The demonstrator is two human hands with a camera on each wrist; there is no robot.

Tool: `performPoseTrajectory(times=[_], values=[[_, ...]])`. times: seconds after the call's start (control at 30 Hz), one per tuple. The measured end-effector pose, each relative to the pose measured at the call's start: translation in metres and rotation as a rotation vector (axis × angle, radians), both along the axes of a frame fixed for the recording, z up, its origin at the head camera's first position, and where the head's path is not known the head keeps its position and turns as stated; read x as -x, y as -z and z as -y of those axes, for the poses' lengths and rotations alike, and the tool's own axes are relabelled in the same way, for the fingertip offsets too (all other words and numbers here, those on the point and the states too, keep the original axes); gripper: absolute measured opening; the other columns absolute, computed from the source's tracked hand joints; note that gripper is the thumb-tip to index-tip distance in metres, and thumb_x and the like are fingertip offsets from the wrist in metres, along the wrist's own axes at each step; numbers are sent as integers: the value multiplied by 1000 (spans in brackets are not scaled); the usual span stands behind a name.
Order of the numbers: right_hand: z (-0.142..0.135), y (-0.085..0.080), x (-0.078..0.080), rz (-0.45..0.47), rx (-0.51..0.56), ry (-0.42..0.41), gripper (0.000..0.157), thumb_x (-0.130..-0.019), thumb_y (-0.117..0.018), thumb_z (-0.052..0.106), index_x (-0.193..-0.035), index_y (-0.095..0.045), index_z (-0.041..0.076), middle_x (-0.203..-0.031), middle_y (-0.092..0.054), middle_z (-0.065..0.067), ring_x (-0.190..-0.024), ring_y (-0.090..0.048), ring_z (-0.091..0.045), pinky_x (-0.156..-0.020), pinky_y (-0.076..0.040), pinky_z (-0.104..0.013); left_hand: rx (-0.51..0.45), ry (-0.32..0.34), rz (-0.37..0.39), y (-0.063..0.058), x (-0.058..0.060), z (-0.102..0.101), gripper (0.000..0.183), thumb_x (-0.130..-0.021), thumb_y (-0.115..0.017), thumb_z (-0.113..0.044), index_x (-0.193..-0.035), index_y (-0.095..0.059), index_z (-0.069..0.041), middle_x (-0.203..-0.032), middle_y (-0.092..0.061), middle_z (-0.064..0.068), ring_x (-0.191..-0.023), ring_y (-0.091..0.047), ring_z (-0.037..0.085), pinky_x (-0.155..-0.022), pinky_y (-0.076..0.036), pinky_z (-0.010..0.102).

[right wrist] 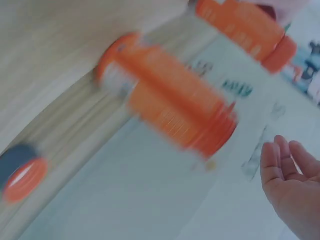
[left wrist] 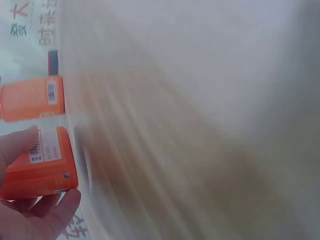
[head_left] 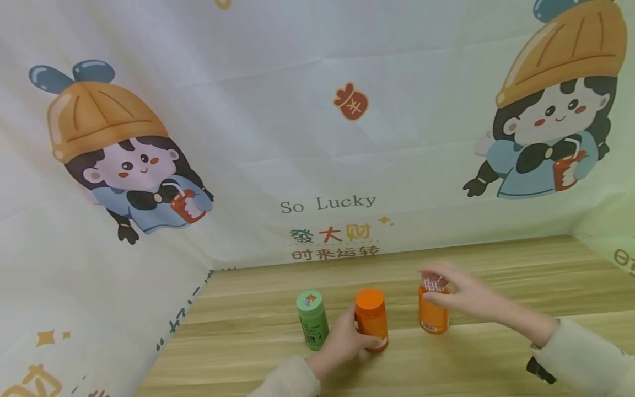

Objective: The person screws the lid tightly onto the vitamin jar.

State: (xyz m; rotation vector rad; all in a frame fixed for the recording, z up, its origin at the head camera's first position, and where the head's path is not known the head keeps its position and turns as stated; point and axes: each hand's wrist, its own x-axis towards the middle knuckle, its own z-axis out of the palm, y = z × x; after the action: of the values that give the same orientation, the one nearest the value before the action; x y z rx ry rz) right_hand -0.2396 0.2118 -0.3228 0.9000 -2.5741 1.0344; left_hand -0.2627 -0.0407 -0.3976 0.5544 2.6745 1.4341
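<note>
My left hand grips an orange bottle with an orange lid, which stands on the table. The left wrist view shows the thumb on one side of this bottle and fingers on the other. To its right stands a second orange bottle, with a white patterned top. Around that top hovers my right hand; in the right wrist view its loosely bent fingers are apart from the blurred bottle and hold nothing. A green bottle with a pale green lid stands left of my left hand.
A dark grey round object with an orange-red ring lies on the wooden table; the right arm seems to hide it in the head view. Printed white cloth hangs behind and at both sides.
</note>
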Motion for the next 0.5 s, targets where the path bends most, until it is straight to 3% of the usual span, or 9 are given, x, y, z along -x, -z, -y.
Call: performPoseTrajectory(times=[0.13,0.23,0.5], values=[[-31,6,7,-43,-48,54,44,-82,-67,13,-118,-51,-5,-113,-55,-21,-101,-52,-36,-80,-48,-45,6,-30,11,0,5,-1,53,-67,-80,-9,-112,-52,-4,-104,-62,7,-95,-58,20,-85,-49,41],[-55,14,14,-21,-130,87,48,-79,-69,15,-118,-51,-8,-116,-52,-27,-106,-47,-45,-83,-43,-57,-10,-54,10,1,7,-2,53,-66,-79,-6,-111,-52,0,-104,-62,10,-95,-59,23,-85,-48,42],[-93,32,23,134,-293,80,58,-79,-70,21,-121,-46,-12,-122,-44,-35,-110,-40,-53,-83,-40,-61,-33,-101,23,1,16,-4,54,-67,-78,-1,-113,-50,3,-106,-61,13,-97,-58,28,-87,-46,45]])
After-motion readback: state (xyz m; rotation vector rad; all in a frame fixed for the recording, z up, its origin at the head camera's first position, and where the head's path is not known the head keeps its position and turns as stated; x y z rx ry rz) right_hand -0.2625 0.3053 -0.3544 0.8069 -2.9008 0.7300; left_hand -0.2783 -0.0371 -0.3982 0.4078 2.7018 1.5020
